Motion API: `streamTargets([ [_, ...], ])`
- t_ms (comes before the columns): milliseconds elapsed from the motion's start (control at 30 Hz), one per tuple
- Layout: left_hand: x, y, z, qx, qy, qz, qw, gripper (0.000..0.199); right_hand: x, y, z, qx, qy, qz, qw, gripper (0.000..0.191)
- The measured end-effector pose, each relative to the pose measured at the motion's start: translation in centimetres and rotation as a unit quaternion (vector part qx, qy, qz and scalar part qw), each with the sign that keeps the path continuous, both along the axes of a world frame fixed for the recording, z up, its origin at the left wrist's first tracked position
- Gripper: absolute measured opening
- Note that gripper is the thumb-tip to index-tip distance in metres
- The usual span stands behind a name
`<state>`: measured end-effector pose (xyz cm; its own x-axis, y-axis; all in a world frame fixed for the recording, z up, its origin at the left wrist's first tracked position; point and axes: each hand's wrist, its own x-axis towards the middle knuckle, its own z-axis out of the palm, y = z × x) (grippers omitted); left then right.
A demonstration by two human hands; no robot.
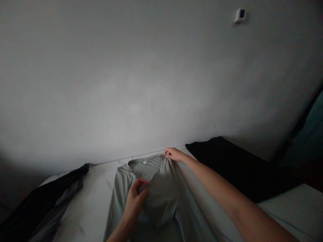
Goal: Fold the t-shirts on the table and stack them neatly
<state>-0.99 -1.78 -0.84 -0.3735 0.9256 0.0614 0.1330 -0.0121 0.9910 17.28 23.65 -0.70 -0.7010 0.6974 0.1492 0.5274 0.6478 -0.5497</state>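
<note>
A grey-green long-sleeved garment (161,198) lies spread on a white sheet, its neckline toward the wall and a small white label inside the collar. My right hand (173,154) pinches the cloth at the shoulder on the right of the neckline. Over the front of the garment, just below the neckline, is my left hand (137,193), with thumb and fingers curved toward each other and a gap between them. Nothing shows between those fingers.
Dark clothing (47,198) lies at the left edge of the white sheet (88,201). A black cloth (234,168) is spread to the right, partly behind my right arm. A grey wall (141,84) rises behind, bearing a small white device (240,15).
</note>
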Motion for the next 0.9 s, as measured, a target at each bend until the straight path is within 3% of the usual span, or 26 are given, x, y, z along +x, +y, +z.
streamTargets([
  [167,-0.7,0.1,0.8,-0.008,0.116,0.003,0.993,0.018,0.5,0.8,-0.6,0.001,-0.018,-0.031,0.999,0.011],
  [400,-2.0,0.8,-0.1,-0.120,0.258,-0.023,0.958,0.017,1.1,-0.5,-1.2,0.053,-0.020,-0.088,0.995,0.005],
  [533,-1.5,0.1,0.5,-0.175,0.387,-0.049,0.904,0.021,1.1,-1.9,-0.9,0.096,-0.017,-0.137,0.986,0.010],
  [667,-0.1,0.2,2.2,-0.173,0.539,-0.027,0.824,0.020,1.5,-3.7,0.9,0.083,-0.065,-0.270,0.957,0.026],
  [767,1.9,2.6,3.3,-0.109,0.582,-0.044,0.805,0.020,2.9,-5.9,2.1,0.039,-0.109,-0.298,0.947,0.026],
  [900,5.6,9.3,3.7,-0.076,0.555,-0.086,0.824,0.026,5.3,-10.5,2.8,0.013,-0.153,-0.262,0.953,0.023],
])
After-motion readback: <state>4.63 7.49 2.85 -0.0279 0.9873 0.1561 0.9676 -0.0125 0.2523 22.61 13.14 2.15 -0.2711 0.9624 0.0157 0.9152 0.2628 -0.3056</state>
